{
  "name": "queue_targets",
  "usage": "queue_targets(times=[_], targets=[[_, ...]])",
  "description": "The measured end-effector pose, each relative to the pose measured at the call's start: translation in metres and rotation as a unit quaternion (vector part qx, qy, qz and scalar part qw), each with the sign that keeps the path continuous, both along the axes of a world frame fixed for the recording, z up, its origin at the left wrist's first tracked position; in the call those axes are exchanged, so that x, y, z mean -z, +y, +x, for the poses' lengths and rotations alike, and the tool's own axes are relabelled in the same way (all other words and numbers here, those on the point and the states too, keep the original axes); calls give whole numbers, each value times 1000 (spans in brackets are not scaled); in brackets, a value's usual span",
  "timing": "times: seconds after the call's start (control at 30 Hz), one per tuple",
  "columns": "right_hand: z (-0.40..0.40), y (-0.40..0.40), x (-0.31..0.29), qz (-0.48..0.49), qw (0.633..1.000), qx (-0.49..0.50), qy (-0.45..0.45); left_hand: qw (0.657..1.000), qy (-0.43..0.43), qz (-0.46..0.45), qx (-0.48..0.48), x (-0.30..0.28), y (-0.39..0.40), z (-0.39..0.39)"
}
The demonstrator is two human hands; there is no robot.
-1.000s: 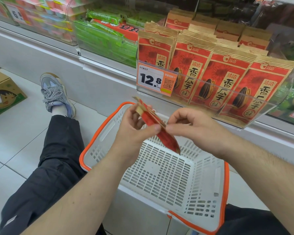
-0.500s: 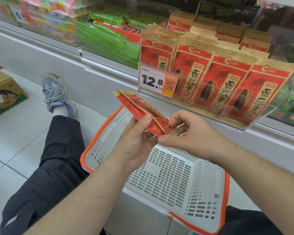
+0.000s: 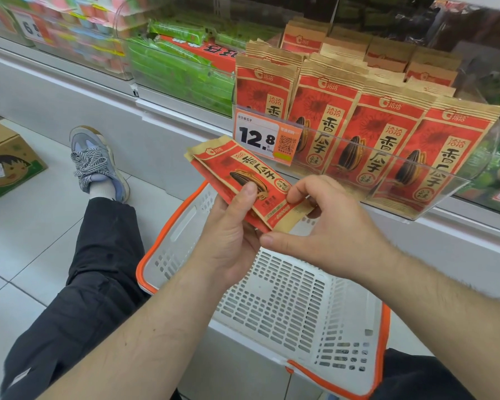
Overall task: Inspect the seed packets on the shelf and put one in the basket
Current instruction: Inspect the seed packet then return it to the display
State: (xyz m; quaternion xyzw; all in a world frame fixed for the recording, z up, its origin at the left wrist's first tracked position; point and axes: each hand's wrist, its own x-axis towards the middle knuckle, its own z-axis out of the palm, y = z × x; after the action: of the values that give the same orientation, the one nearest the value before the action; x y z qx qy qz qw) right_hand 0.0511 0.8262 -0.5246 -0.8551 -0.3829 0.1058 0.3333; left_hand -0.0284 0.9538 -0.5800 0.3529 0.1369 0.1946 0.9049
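A red and tan seed packet [image 3: 237, 174] is held face up above the white basket with an orange rim [image 3: 272, 298]. My left hand [image 3: 231, 232] grips it from below, thumb pressed on its printed front. My right hand [image 3: 324, 226] pinches its lower right corner between fingers and thumb. Several matching seed packets [image 3: 387, 131] stand upright in a clear tray on the shelf, just behind and to the right of my hands. Nothing lies in the basket.
A price tag reading 12.8 [image 3: 264, 138] hangs on the tray's front. Green and pink packaged goods [image 3: 171, 64] fill the shelf to the left. My leg in dark trousers and a sneaker [image 3: 96, 163] stretch over the tiled floor. A cardboard box [image 3: 3, 157] sits far left.
The packet has turned from edge-on to face up, its printed front now showing, and has risen slightly toward the shelf. Both hands kept hold of it.
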Motion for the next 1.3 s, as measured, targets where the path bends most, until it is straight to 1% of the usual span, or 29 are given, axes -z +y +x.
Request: queue_targets(times=[0.13,0.3,0.47,0.57,0.73,0.9,1.0,1.13,1.23,1.3], targets=[[0,-1,1,8,999,-18,-26,1000,13,-1,2,-4,1,-1],[6,0,3,57,997,-17,-39,998,65,8,-1,-9,7,1],[9,0,0,87,996,-9,-20,993,115,-10,25,-19,12,0],[10,-1,-1,115,993,-16,1,991,130,-23,27,-23,14,-2],[12,-2,-4,132,990,-30,26,990,137,-32,17,-23,15,-4],[15,-4,-4,131,990,-43,37,993,111,-40,14,-20,16,-6],[18,-5,-1,122,990,-52,43,994,106,-22,17,-17,18,-8],[20,-6,2,73,996,-49,28,993,113,24,16,-8,19,-9],[20,-6,4,50,995,-19,85,989,116,94,17,-4,20,-10],[20,-5,4,59,992,-5,112,984,109,134,38,-6,20,-11]])
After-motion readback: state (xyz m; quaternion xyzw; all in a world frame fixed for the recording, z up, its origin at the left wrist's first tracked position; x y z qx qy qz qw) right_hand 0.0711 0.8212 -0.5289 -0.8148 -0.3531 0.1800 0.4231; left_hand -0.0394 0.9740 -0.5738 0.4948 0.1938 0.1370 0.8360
